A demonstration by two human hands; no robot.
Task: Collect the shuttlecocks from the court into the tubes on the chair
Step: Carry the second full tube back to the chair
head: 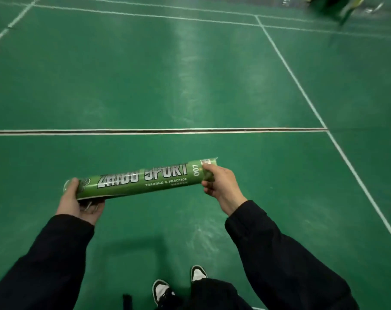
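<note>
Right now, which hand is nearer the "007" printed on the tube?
Right. The right hand grips the tube beside the 007; the left hand holds the opposite end.

The floor (pixel 127 70) is a green badminton court, glossy with pale scuffs, crossed by white lines (pixel 297 79) and one dark seam (pixel 145 131) running side to side. Two black-and-white shoes (pixel 161 291) stand on it at the bottom edge.
</note>
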